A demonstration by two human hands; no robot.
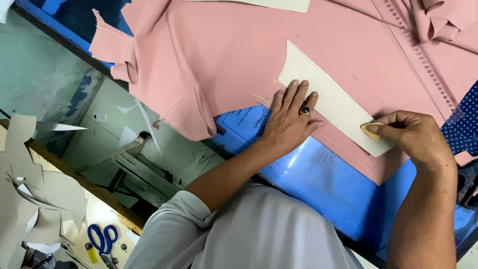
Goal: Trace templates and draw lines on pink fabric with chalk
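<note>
My left hand (290,118) lies flat, fingers spread, on pink fabric (234,55) and presses the near edge of a cream paper pattern piece (326,97). A dark-stoned ring sits on one finger. My right hand (411,134) pinches a small yellowish tailor's chalk (371,130) against the pattern's lower right edge. The fabric is spread over a blue table (328,179).
A clear ruler (423,60) lies on the fabric at upper right. Blue dotted cloth (463,122) sits at the right edge. Below left, blue-handled scissors (102,239) and paper scraps (35,199) rest on a lower wooden surface. Fabric hangs over the table's left edge.
</note>
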